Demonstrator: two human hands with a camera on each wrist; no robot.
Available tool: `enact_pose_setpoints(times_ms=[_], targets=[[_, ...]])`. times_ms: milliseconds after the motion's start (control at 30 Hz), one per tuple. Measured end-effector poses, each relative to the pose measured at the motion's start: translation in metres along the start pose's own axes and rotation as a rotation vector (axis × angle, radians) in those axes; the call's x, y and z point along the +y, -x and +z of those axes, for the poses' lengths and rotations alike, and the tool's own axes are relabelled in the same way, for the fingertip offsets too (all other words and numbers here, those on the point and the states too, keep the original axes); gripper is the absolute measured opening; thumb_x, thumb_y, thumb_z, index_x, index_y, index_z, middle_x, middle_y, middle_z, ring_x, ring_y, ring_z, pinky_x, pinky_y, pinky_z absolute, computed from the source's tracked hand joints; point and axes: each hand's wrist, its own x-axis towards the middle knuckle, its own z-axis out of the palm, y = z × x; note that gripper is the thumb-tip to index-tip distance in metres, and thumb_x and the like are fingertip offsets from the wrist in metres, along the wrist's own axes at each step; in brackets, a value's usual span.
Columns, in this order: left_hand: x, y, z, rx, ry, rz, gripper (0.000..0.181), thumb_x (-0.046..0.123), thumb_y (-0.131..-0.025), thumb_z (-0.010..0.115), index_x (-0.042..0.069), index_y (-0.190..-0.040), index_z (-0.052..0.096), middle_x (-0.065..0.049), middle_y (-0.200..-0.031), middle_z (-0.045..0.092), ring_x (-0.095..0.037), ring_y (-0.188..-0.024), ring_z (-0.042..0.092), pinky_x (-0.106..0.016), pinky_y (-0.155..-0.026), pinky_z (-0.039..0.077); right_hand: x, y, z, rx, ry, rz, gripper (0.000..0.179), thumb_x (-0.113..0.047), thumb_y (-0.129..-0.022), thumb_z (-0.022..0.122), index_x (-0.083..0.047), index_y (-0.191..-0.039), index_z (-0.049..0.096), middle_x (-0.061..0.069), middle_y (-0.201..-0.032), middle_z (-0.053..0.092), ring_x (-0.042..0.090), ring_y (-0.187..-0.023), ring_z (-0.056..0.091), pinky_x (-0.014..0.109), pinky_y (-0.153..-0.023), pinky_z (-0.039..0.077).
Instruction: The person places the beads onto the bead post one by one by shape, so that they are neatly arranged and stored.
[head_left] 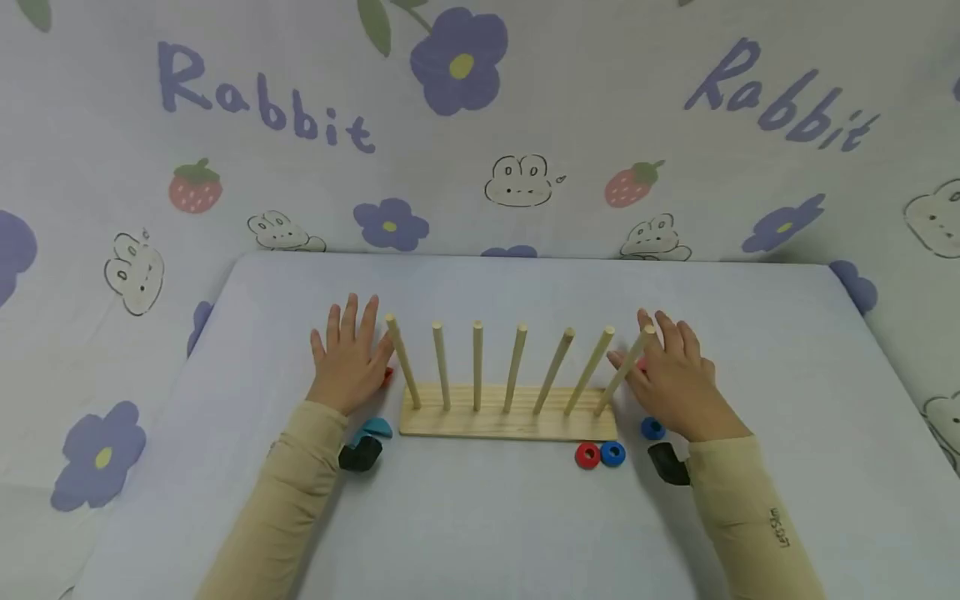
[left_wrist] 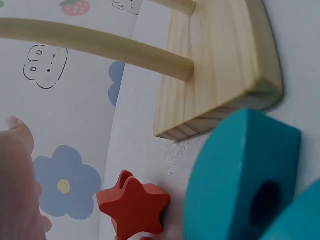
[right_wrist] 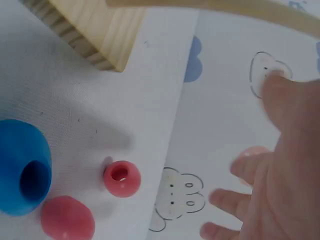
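A wooden peg stand (head_left: 495,427) with several upright pegs is centred on the table. My left hand (head_left: 347,358), fingers spread, is beside its left end, thumb close to the outermost peg. Red star-shaped pieces (left_wrist: 134,212) and teal rounded blocks (left_wrist: 220,185), one showing a hole, lie near that hand. At the other end my right hand (head_left: 678,387) has its fingers extended near the last peg, holding nothing. Below it are a blue bead (right_wrist: 22,150) and pink beads (right_wrist: 122,180). Whether either hand touches a peg, I cannot tell.
A red ring-shaped bead (head_left: 587,455) and a blue one (head_left: 613,454) lie at the stand's front right corner. Black wrist devices (head_left: 361,454) show under the sleeves. Behind the white tabletop (head_left: 495,525) hangs a printed cloth (head_left: 570,108).
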Motion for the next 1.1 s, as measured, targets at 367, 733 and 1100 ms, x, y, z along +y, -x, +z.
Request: enact_pose_setpoints(times_ms=[367, 733, 1100], targets=[[-0.018, 0.042, -0.021, 0.020, 0.196, 0.117, 0.059, 0.032, -0.099, 0.051, 0.008, -0.149, 0.030, -0.023, -0.150, 0.029, -0.045, -0.138, 0.024, -0.065, -0.106, 0.022, -0.001, 0.030, 0.007, 0.018, 0.071, -0.315, 0.042, -0.027, -0.091, 0.064, -0.004, -0.127, 0.059, 0.020, -0.128, 0.055, 0.043, -0.123, 0.044, 0.066, -0.085, 0.038], [-0.053, 0.078, -0.022, 0.056, 0.131, 0.004, 0.052, 0.025, -0.094, 0.063, 0.006, -0.139, 0.046, -0.023, -0.129, 0.050, -0.039, -0.116, 0.052, -0.056, -0.095, 0.043, 0.003, 0.042, 0.033, 0.001, 0.089, -0.332, 0.044, -0.040, -0.087, 0.068, -0.010, -0.119, 0.065, 0.011, -0.124, 0.060, 0.037, -0.121, 0.048, 0.065, -0.084, 0.038], [-0.060, 0.071, -0.009, 0.113, 0.029, 0.013, 0.051, 0.033, -0.086, 0.072, 0.006, -0.127, 0.059, -0.019, -0.114, 0.058, -0.035, -0.101, 0.055, -0.049, -0.087, 0.046, -0.002, 0.038, 0.041, 0.181, 0.092, -0.410, 0.041, -0.032, -0.077, 0.079, -0.013, -0.112, 0.071, 0.009, -0.121, 0.065, 0.034, -0.119, 0.053, 0.063, -0.082, 0.039]])
